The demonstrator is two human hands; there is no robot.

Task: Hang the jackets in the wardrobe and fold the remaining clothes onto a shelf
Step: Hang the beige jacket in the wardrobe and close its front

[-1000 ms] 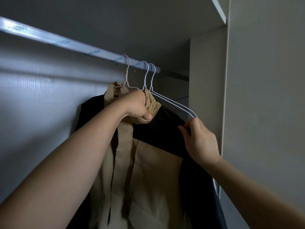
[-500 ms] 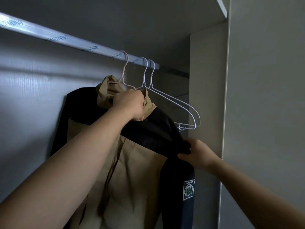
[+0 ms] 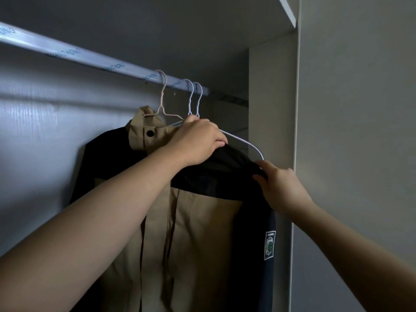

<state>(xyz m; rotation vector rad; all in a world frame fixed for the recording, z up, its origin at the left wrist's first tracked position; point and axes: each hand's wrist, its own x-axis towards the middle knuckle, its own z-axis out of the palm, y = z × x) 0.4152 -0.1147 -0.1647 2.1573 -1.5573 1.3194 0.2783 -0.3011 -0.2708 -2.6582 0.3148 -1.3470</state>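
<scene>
Just below the rail (image 3: 90,58), your left grip (image 3: 198,140) is curled over the neck end of the tan-and-black jacket (image 3: 202,221), thumb pressed onto the black shoulder cloth. The jacket hangs straight down beneath that grip. Its collar is threaded by a pale wire hanger (image 3: 162,95) whose hook sits over the rail, up and to the left of your knuckles.

Two white hangers (image 3: 195,97) hook on directly above the left grip. A bare wire arm (image 3: 245,143) slopes from under it down toward your right grip (image 3: 281,188) (I cannot tell which hanger owns that arm).

The right grip pinches the black cloth at the outer end of the shoulder. It is lower than the left grip, to its right, and close to the wardrobe's side panel (image 3: 270,97). The sleeve patch (image 3: 270,245) hangs below it.

What matters for the next move is the shoulder line. It runs from your left grip down and right to your right grip, along the same slope as the wire. Your right grip is the nearer one to the loose end, so it looks like the one to draw the shoulder square, while the left steadies the neck.
</scene>
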